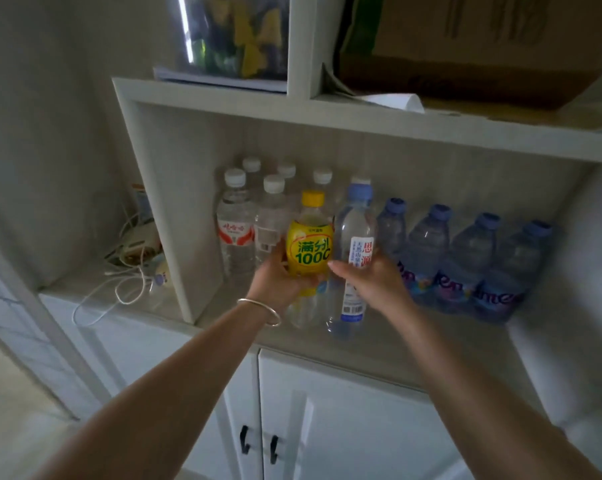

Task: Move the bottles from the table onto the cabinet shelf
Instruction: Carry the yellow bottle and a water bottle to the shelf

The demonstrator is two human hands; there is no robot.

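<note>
My left hand (275, 277) grips a yellow-capped bottle (310, 251) with a yellow label, standing on the cabinet shelf (389, 351). Beside it, my right hand (372, 278) holds a clear bottle (353, 237) with a pale blue cap and a white label, also upright on the shelf. Behind and to the left stand several clear white-capped bottles (235, 230). A wrapped pack of blue-capped water bottles (465, 265) fills the shelf's right side.
A white divider panel (174, 216) bounds the shelf on the left, with cables and small items (133, 258) beyond it. Above are a cardboard box (465, 46) and a clear bin (233, 36). White cabinet doors (327, 427) with black handles lie below.
</note>
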